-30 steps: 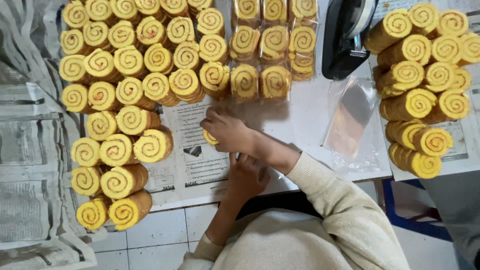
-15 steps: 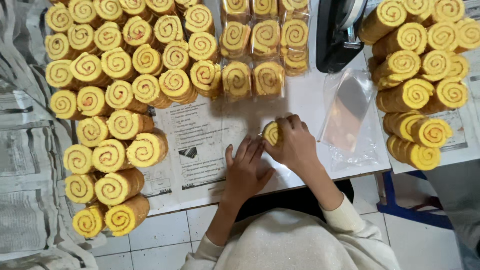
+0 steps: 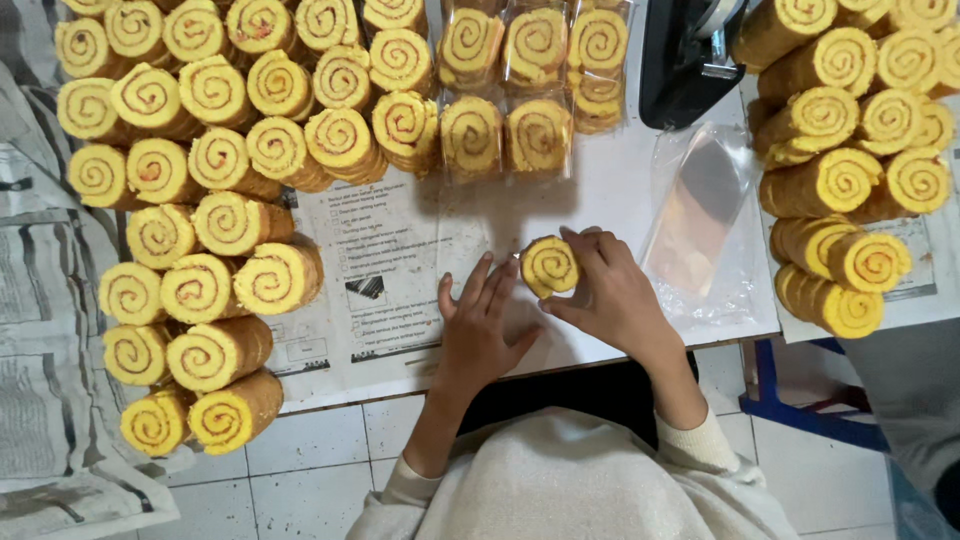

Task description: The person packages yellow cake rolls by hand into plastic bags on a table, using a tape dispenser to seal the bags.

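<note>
the right hand point(image 3: 610, 290) has its fingers clamped on a swirl cake slice point(image 3: 549, 266) — the left hand point(image 3: 480, 335) lies flat, fingers apart, on the desk point(image 3: 610, 190). bagged slices point(image 3: 505, 135) sit just beyond; an empty clear bag point(image 3: 700, 215) lies at the right.

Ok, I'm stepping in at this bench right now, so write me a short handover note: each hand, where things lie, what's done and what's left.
Right hand: holds one swirl cake slice upright on the table, fingers around its edge.
Left hand: empty, flat on the printed sheet beside the slice.
Clear bags: lying just right of the right hand.
Done: a few wrapped slices sit at the top centre.
Left: the held slice is unbagged; many unwrapped rolls are stacked on the left and more rolls on the right.
</note>
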